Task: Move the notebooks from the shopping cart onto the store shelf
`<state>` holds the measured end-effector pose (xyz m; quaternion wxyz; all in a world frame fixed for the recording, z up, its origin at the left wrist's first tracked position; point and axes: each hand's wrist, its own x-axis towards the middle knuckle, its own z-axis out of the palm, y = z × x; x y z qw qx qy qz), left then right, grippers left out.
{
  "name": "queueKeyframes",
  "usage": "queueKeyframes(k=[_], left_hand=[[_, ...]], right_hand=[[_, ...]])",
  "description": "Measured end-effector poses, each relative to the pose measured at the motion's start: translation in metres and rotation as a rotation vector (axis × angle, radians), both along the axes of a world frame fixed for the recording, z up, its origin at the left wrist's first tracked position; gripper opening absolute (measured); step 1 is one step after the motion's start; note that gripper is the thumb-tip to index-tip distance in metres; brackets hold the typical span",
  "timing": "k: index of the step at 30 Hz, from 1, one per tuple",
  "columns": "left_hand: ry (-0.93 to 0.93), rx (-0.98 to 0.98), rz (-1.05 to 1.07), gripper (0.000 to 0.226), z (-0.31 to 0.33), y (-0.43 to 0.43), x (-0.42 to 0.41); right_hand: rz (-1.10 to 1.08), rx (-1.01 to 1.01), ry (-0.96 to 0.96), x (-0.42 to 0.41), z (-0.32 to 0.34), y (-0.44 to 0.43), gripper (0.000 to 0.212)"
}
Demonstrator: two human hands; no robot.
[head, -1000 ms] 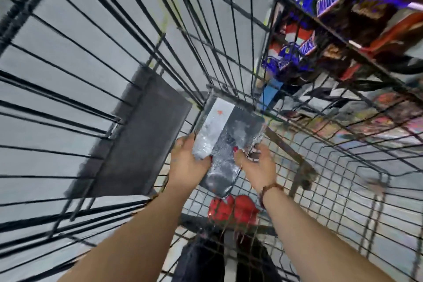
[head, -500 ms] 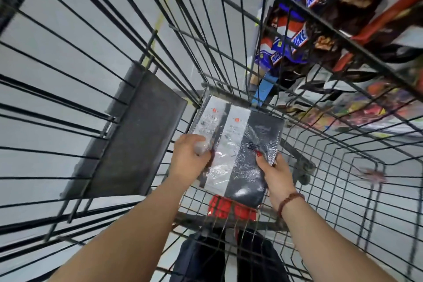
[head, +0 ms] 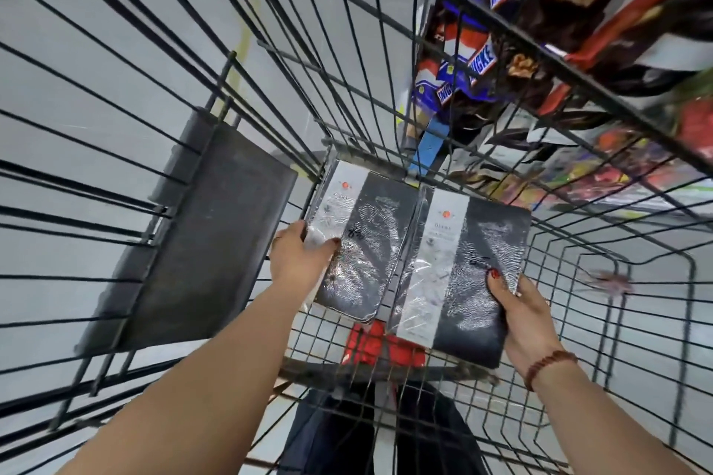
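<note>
Two black notebooks with a white band, wrapped in shiny plastic, are held side by side inside the wire shopping cart (head: 578, 281). My left hand (head: 297, 262) grips the left notebook (head: 359, 243) at its left edge. At the lower right corner of the right notebook (head: 463, 274), my right hand (head: 524, 316) has its thumb on the cover. Both notebooks tilt slightly and hover above the cart's mesh floor.
A dark grey flap (head: 200, 243) hangs on the cart's left side. Store shelving with candy bar packs (head: 482, 62) and colourful packets (head: 617, 166) shows through the cart's right wall. Red shoes (head: 382, 343) and dark trousers (head: 347, 436) appear below the mesh.
The stack held by both hands has been split: my right hand has drawn one notebook to the right while my left hand keeps the other, and both have risen closer to the camera.
</note>
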<state>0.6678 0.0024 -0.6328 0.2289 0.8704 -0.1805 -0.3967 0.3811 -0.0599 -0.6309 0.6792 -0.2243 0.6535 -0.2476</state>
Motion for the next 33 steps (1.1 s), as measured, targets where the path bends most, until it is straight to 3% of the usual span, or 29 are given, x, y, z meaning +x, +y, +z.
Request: queueKeyframes(k=[1, 3, 4, 10, 16, 19, 23, 27, 29, 31, 33], left_hand=[[-0.001, 0.029, -0.002, 0.055, -0.001, -0.001, -0.001], [-0.013, 0.080, -0.034, 0.059, -0.003, -0.003, -0.003], [-0.019, 0.088, -0.039, 0.064, -0.003, -0.003, -0.004], [-0.018, 0.000, 0.123, 0.065, -0.005, -0.003, -0.013], [-0.140, -0.111, 0.075, 0.028, 0.008, 0.001, -0.033], [-0.159, -0.136, 0.069, 0.028, 0.012, 0.005, -0.040], [-0.174, -0.076, -0.020, 0.060, 0.019, 0.002, -0.036], [-0.089, -0.009, -0.107, 0.051, 0.025, -0.010, -0.034], [-0.091, 0.001, -0.153, 0.054, 0.026, -0.012, -0.036], [-0.110, 0.024, -0.181, 0.057, 0.029, -0.013, -0.040], [-0.108, 0.037, -0.170, 0.056, 0.032, -0.015, -0.045]], right_hand=[[-0.008, 0.001, -0.011, 0.002, 0.003, 0.002, 0.070], [-0.007, -0.003, -0.005, 0.007, 0.012, 0.003, 0.022], [-0.009, -0.009, -0.013, 0.007, 0.012, 0.004, 0.012], [-0.036, -0.014, -0.037, 0.008, 0.011, 0.004, 0.028], [-0.016, 0.005, -0.029, 0.009, 0.009, 0.006, 0.016], [-0.035, 0.010, -0.030, 0.008, 0.008, 0.006, 0.023], [-0.045, 0.031, -0.013, 0.002, 0.003, 0.009, 0.072], [-0.095, 0.034, 0.007, -0.006, -0.001, 0.013, 0.099], [-0.099, 0.034, 0.015, -0.008, 0.000, 0.014, 0.083], [-0.113, 0.036, 0.047, -0.007, 0.006, 0.015, 0.042], [-0.120, 0.037, 0.067, -0.007, 0.008, 0.015, 0.021]])
